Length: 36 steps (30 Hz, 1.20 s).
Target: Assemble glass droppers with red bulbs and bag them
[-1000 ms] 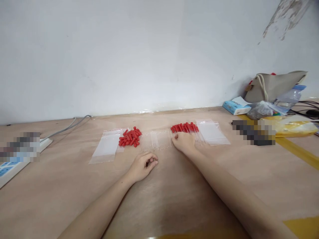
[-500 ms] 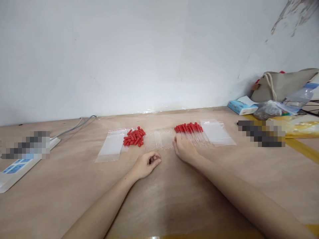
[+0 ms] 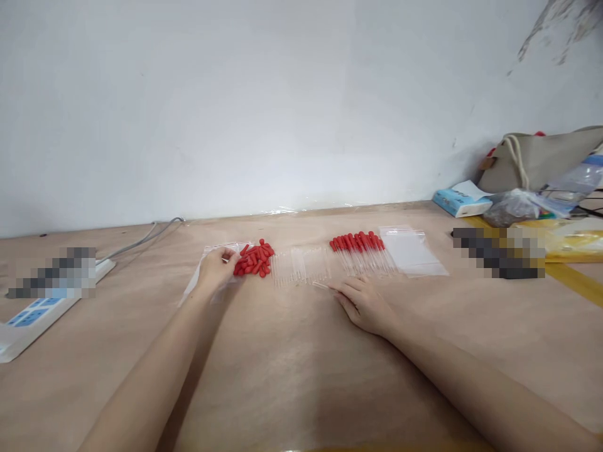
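At the left edge of a pile of red rubber dropper bulbs (image 3: 257,260) is my left hand (image 3: 217,267), its fingers curled together in a pinch. Whatever may be between those fingertips is too small to make out. My right hand (image 3: 365,304) grips a thin clear glass dropper tube (image 3: 321,285), which points left just above the table. Loose glass dropper tubes (image 3: 299,265) lie in a row between the two hands. Beyond my right hand, several droppers with red bulbs (image 3: 362,248) lie side by side, bulbs toward the wall.
Clear zip bags lie at both sides, one bag (image 3: 409,252) at right and another bag (image 3: 194,285) partly under my left hand. A power strip (image 3: 51,314) is far left. A tissue pack (image 3: 461,199) and a grey bag (image 3: 537,160) stand back right.
My left hand has moved left, from the table's middle to the red bulbs. My right hand has drawn back toward me, with a glass tube now showing in its fingers.
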Each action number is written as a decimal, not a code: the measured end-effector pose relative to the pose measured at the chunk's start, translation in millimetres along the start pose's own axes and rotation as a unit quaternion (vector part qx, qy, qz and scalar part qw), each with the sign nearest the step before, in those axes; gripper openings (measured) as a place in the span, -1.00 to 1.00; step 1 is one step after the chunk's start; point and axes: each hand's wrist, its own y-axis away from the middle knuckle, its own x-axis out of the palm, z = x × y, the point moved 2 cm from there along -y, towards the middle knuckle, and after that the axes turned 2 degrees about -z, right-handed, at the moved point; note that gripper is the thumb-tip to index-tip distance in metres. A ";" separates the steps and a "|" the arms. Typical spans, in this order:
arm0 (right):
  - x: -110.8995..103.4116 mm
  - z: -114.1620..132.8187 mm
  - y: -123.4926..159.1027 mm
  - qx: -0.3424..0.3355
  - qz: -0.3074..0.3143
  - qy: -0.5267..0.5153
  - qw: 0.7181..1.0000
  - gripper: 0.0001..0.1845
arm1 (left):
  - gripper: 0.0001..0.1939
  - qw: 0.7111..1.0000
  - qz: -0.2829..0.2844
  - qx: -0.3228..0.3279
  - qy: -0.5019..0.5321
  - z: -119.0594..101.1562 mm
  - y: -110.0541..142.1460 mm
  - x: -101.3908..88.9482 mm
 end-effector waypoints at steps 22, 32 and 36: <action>-5.9 2.6 -0.7 0.050 -0.022 -0.050 0.997 -0.84 | -0.81 0.956 0.061 0.166 0.234 -67.0 77.4 26.3; 2.1 12.1 0.2 0.043 -0.006 -0.076 0.996 -0.83 | -0.78 0.909 0.163 0.236 0.301 -83.3 120.4 40.4; 2.6 12.1 -1.1 0.033 0.005 -0.074 0.997 -0.84 | -0.78 0.907 0.164 0.234 0.310 -82.1 120.0 42.1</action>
